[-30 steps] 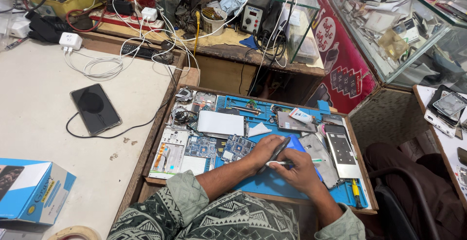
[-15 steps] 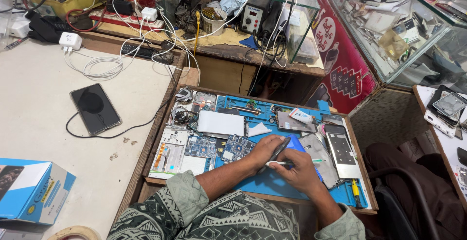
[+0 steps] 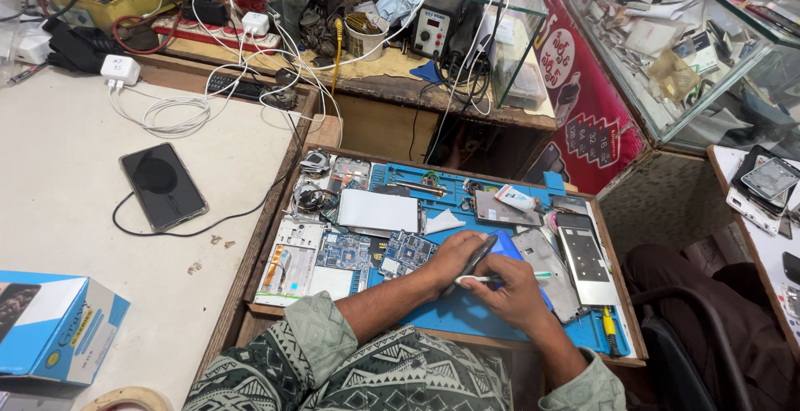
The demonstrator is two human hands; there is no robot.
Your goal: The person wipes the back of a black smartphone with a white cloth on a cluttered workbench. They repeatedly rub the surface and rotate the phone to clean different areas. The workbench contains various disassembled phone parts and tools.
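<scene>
Both my hands work over a blue repair mat (image 3: 467, 315) inside a wooden tray. My left hand (image 3: 448, 263) grips a slim dark tool (image 3: 479, 253) that slants up to the right. My right hand (image 3: 515, 294) pinches a thin white stick-like tool (image 3: 468, 279) pointing left, its tip against my left hand. A small blue part (image 3: 508, 249) lies under and between the hands, mostly hidden. Circuit boards (image 3: 408, 251) lie just left of my left hand. A grey phone frame (image 3: 550, 265) and a dark phone panel (image 3: 583, 257) lie to the right.
A white panel (image 3: 377, 209), more boards and small parts fill the tray's left. A black phone (image 3: 162, 186) on a cable lies on the white counter, a blue box (image 3: 50, 328) at front left. Chargers, cables, a soldering station (image 3: 431, 32) and glass cases stand behind.
</scene>
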